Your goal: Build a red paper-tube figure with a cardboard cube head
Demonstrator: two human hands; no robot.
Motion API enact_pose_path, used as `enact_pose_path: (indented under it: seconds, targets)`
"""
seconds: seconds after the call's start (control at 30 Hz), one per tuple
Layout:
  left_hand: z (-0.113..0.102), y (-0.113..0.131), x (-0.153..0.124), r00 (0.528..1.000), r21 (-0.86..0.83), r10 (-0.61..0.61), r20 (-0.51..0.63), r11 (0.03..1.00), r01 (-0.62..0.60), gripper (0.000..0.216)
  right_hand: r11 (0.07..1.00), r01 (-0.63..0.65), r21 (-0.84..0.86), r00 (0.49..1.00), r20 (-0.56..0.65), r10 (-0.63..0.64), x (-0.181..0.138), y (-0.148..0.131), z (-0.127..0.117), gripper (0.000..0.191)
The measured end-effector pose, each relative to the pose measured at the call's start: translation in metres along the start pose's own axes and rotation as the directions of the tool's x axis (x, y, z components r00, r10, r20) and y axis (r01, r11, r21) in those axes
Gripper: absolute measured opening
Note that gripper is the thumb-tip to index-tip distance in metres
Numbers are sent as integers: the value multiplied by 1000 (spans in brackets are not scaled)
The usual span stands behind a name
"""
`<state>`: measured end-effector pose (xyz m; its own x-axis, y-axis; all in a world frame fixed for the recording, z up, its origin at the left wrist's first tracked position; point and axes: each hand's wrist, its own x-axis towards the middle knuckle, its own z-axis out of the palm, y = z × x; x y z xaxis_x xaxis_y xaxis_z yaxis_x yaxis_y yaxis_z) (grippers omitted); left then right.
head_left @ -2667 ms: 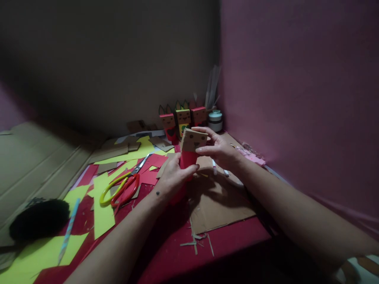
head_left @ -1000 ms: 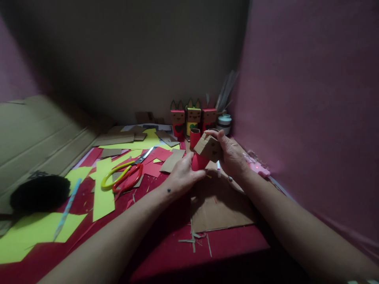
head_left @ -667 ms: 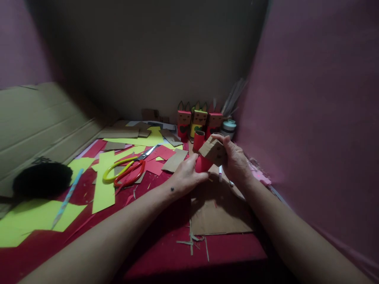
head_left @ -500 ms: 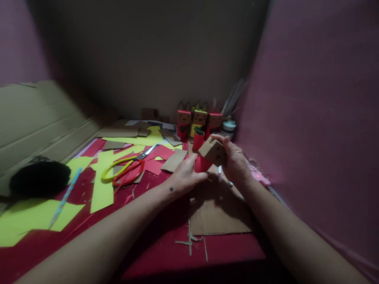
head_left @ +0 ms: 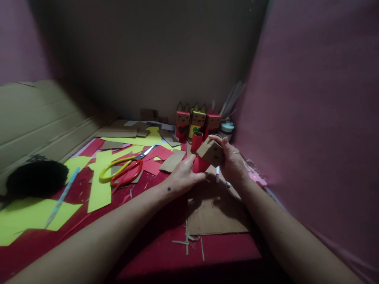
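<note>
My left hand (head_left: pixel 186 173) is closed around a red paper-covered tube (head_left: pixel 200 164). On top of that tube sits a small cardboard box (head_left: pixel 209 151), tilted, with dark dots drawn on one side. My right hand (head_left: pixel 232 159) grips the box from the right, thumb and fingers over its upper edge. Just behind stands another red tube (head_left: pixel 197 141) with an open top. Below both hands lies a flat cardboard sheet (head_left: pixel 217 219). A white marker (head_left: pixel 218 174) is partly visible between the right hand and the sheet.
Three box-headed figures with pointed ears (head_left: pixel 197 120) stand at the back beside a lidded jar (head_left: pixel 227 128). Scissors (head_left: pixel 124 167) lie left among yellow and red paper scraps (head_left: pixel 100 185). Farther left are a striped pencil (head_left: pixel 63 197) and a black fuzzy ball (head_left: pixel 37 177).
The whole view has shifted slightly, so everything appears a little further left. Both hands keep their hold on the tube and box, with almost no other movement.
</note>
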<state>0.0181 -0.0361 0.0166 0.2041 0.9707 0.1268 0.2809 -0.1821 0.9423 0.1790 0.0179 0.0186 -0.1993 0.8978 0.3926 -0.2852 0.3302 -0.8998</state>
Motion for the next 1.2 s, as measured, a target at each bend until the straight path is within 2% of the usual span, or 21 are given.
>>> enact_pose_path:
  seconds: [0.17, 0.57, 0.8, 1.03, 1.2]
  targets:
    - [0, 1, 0, 1000, 11, 20, -4, 1000, -20, 38, 1000, -21, -11, 1000, 3, 21, 0, -2, 0, 42]
    - [0, -1, 1, 999, -8, 36, -12, 999, -36, 37, 1000, 18, -7, 999, 29, -18, 2, 0, -1, 43]
    - [1, 3, -2, 999, -25, -12, -29, 1000, 12, 29, 1000, 11, 5, 999, 38, -12, 2, -2, -1, 41]
    - [0, 0, 0, 999, -9, -10, -46, 1000, 10, 30, 1000, -5, 8, 1000, 24, 5, 1, -3, 0, 39]
    - [1, 1, 0, 999, -19, -18, -29, 1000, 18, 39, 999, -45, 20, 999, 4, 45, 0, -5, 1, 40]
